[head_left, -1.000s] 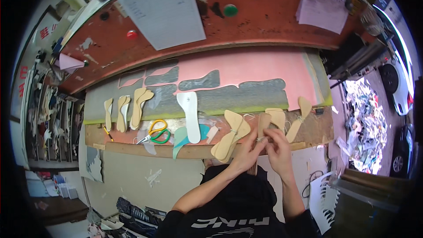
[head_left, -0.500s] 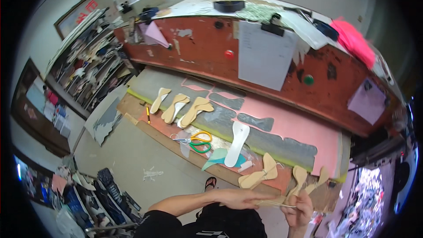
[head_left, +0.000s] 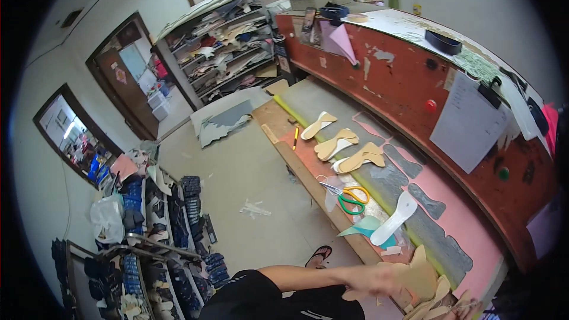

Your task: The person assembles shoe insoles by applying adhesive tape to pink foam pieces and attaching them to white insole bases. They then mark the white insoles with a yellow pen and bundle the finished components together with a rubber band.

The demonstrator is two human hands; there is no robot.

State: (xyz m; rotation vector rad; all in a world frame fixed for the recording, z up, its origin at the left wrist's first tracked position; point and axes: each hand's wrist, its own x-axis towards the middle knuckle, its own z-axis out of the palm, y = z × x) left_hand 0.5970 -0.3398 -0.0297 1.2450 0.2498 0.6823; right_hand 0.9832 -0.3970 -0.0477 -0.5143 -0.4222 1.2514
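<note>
My left hand (head_left: 376, 279) is smeared by motion beside a tan sole-shaped piece (head_left: 417, 278) at the bench's near edge; its fingers do not show clearly. At the lower right edge of the view, my right hand (head_left: 466, 307) is partly cut off. Its fingers look curled next to a cluster of tan sole pieces (head_left: 437, 301); what they hold is hidden. Farther along the bench lie a white sole shape (head_left: 396, 218) and scissors (head_left: 351, 197) with one yellow and one green handle. Stacks of tan and white soles (head_left: 361, 158) lie beyond them.
A yellow cutter (head_left: 296, 137) lies on the wooden bench edge (head_left: 320, 186). Grey and pink sheet material (head_left: 474, 225) covers the bench top under a red panel (head_left: 379, 77). Racks of dark blue items (head_left: 133, 213) stand at the left. Scraps (head_left: 255, 208) lie on the floor.
The view has swung left, so the bench appears farther right. My hands, close together before with a thin strand between them, are now apart, the left one moving fast.
</note>
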